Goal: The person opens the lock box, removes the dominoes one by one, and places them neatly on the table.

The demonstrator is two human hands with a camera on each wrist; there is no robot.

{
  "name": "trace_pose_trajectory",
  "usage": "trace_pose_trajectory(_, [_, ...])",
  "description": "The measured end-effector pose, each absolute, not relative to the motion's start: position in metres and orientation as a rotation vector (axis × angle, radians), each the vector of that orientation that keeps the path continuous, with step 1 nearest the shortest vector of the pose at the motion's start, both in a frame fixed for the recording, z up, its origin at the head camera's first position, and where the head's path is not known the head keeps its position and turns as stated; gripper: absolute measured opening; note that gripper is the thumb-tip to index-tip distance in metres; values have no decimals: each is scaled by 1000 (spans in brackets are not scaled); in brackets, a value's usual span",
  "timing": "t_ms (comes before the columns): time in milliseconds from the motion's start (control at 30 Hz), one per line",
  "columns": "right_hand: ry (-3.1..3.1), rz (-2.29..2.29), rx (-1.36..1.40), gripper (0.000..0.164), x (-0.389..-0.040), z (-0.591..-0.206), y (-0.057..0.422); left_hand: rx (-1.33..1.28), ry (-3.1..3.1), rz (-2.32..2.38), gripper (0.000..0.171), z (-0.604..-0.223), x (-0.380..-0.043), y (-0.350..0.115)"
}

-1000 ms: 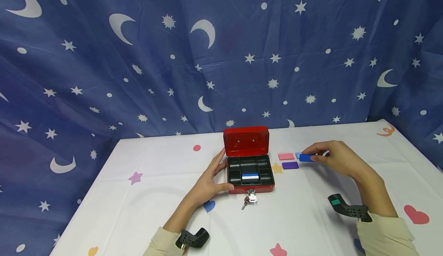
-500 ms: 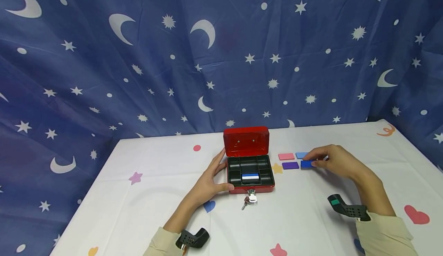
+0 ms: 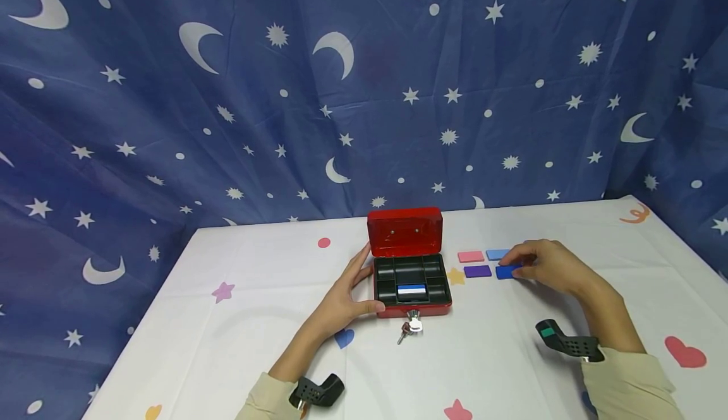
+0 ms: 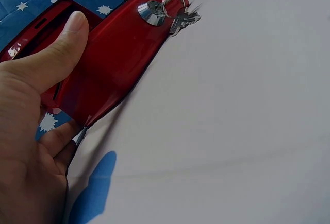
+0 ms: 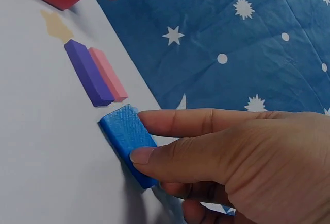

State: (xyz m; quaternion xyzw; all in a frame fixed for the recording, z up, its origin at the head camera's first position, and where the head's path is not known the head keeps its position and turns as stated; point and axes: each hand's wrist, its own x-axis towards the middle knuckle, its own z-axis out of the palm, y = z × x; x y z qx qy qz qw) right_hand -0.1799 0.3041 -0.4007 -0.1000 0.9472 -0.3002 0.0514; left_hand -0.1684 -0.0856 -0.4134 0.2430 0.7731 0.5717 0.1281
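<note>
My left hand [image 3: 341, 303] holds the left side of an open red cash box [image 3: 419, 310], thumb at its front corner, fingers reaching toward the back. In the left wrist view the thumb overlaps the red box's rim. Keys [image 3: 404, 331] on a ring hang from the lock [image 4: 152, 12]. My right hand [image 3: 554, 268] pinches a blue rectangular block [image 5: 124, 126] between thumb and fingers, close over the tabletop. Beside it lie a purple block [image 3: 477, 271], a pink block [image 3: 471, 256] and a light blue block [image 3: 497, 254], the last partly behind the fingers.
The box's black tray [image 3: 409, 271] has several compartments; a blue-and-white rectangular piece [image 3: 411, 290] lies in the front middle one. The red lid [image 3: 405, 234] stands up at the back. A starry blue curtain [image 3: 375, 123] hangs behind the white tablecloth [image 3: 455, 357].
My right hand has lowered the blue block toward me, from over the light blue block to beside the purple one. The left hand and the cash box have stayed put.
</note>
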Motion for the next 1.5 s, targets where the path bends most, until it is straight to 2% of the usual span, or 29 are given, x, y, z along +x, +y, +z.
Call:
trace_pose_trajectory(1100, [2955, -902, -326, 23, -180, -401, 303, 667, 2253, 1665, 102, -412, -167, -85])
trace_pose_trajectory(1500, [2995, -884, -373, 22, -179, -379, 294, 678, 2261, 1651, 102, -411, -167, -85])
